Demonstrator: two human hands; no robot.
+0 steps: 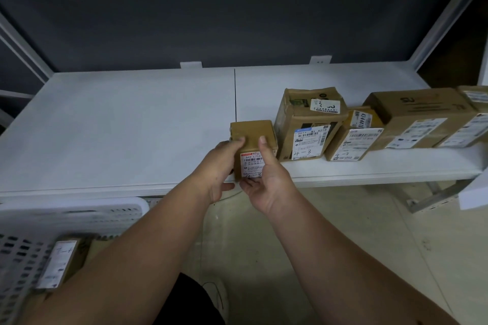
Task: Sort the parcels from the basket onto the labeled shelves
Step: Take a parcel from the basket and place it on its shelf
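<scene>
A small brown parcel [253,137] with a white label marked 4-3 stands at the front edge of the white shelf [118,126]. My left hand [219,166] grips its left side, thumb on top. My right hand [264,182] holds its front and right side, thumb up over the label and fingers under the base. To its right on the shelf stands a row of brown parcels: a dented tall one [309,124] marked 4-3, a smaller one [353,140] marked 4-3, and a larger flat one [420,116].
A white perforated basket [31,240] sits at the lower left, below the shelf, with another labelled parcel [59,262] inside. Dark wall behind the shelf. White uprights [449,13] frame the sides. The shelf's left half is bare. Pale floor lies below.
</scene>
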